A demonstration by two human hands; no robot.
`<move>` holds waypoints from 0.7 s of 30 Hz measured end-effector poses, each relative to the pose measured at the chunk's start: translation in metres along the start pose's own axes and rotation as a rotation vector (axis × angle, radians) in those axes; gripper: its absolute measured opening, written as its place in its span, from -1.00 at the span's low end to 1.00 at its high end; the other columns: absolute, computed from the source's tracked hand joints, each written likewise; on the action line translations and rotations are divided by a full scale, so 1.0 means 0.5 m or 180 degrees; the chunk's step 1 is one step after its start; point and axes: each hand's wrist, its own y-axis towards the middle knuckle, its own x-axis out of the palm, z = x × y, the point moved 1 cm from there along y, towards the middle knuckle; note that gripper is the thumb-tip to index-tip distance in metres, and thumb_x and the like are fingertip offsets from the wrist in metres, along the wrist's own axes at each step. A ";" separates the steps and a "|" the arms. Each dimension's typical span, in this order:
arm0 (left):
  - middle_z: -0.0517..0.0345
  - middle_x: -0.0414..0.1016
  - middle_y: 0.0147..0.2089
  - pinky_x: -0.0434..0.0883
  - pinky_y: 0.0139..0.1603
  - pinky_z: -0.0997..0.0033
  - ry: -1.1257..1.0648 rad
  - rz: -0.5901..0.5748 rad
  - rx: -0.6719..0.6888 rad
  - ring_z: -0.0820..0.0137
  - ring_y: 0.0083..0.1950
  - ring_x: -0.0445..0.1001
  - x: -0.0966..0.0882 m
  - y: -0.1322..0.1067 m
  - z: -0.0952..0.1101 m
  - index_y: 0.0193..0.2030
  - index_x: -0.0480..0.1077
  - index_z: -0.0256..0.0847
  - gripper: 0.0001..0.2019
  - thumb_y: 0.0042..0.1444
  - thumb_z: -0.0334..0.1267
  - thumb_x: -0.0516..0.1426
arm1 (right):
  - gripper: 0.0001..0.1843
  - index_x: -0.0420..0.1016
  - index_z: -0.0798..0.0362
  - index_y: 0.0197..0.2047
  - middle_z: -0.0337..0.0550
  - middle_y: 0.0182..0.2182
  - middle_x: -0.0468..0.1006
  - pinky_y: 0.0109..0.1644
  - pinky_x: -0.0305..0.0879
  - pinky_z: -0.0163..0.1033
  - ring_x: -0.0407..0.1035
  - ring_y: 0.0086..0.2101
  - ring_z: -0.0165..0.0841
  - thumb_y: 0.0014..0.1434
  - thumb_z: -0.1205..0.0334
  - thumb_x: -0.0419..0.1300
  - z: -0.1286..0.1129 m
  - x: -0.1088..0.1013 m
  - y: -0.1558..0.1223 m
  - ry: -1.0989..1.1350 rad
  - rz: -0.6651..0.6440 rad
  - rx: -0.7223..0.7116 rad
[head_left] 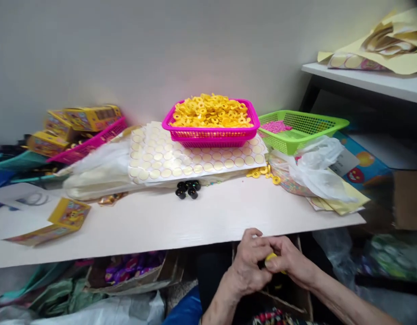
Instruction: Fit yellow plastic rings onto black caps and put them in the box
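Observation:
Just past the table's front edge, over an open cardboard box (305,298), my two hands meet. Between thumb and fingers my right hand (291,261) pinches a small yellow plastic piece (271,257), most of which is covered by the fingers. My left hand (249,264) is curled closed against the same piece, its fingertips pressed to the right hand. Whether the left holds a second part is hidden. Several black round caps (187,188) stand on the white table, and some loose yellow ring-shaped pieces (262,171) lie farther back on the right.
A pink basket (213,135) heaped with yellow ring pieces rests on sticker sheets (161,167). Right of it are a green basket (303,131) with pink bits and a knotted plastic bag (317,162). Yellow printed boxes (93,117) sit left; purple-wrapped items (130,268) fill a carton below.

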 end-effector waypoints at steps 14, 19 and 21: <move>0.14 0.41 -0.48 0.28 -0.03 0.18 -0.0241 -0.0727 -0.0497 0.36 -0.31 0.33 -0.040 -0.012 -0.012 -0.48 0.43 -0.18 -0.93 -0.17 -0.41 0.19 | -0.57 0.44 0.17 -0.28 -0.27 -0.54 0.37 -0.48 0.25 -0.34 0.27 -0.57 -0.50 -0.28 0.20 0.32 0.061 -0.004 0.021 0.0516 0.0119 0.0706; 0.04 0.44 -0.24 0.35 -0.19 0.32 -0.0059 0.0522 -0.1580 0.30 -0.22 0.38 -0.144 -0.005 -0.089 -0.38 0.48 -0.21 -0.76 -0.28 -0.25 0.29 | -0.61 0.38 0.15 -0.35 -0.25 -0.54 0.34 -0.55 0.20 -0.37 0.24 -0.56 -0.48 -0.29 0.19 0.33 0.110 -0.050 0.049 -0.0938 0.1049 0.1058; 0.07 0.43 -0.30 0.35 -0.26 0.34 0.0482 0.1916 -0.2330 0.33 -0.32 0.38 -0.202 -0.001 -0.136 -0.33 0.46 -0.24 -0.69 -0.26 -0.15 0.27 | -0.64 0.37 0.14 -0.38 -0.23 -0.54 0.34 -0.58 0.14 -0.37 0.23 -0.56 -0.46 -0.28 0.18 0.32 0.121 -0.069 0.065 -0.1319 0.1370 0.1056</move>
